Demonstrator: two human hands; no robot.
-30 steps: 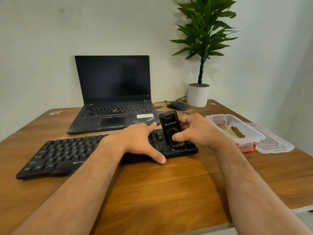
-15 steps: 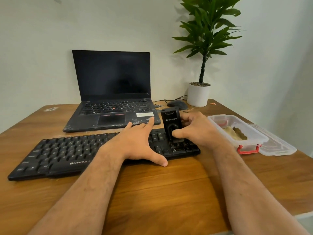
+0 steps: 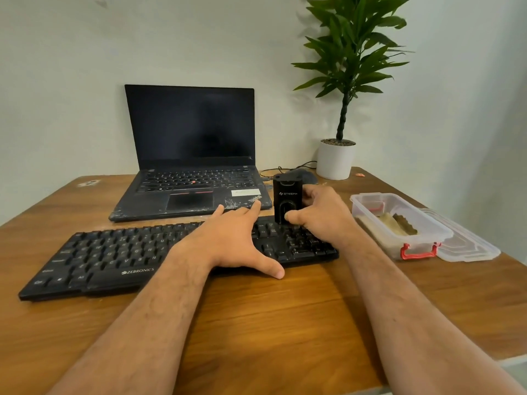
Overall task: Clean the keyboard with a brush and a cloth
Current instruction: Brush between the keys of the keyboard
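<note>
The black keyboard (image 3: 176, 258) lies lengthwise across the wooden desk (image 3: 285, 323) just ahead of the person, its long axis running left to right. The right hand (image 3: 322, 215) is curled round the upright black brush (image 3: 286, 199), whose lower end meets the keys near the right end. The left hand (image 3: 231, 240) rests flat, fingers spread, on the middle keys, steadying the board.
</note>
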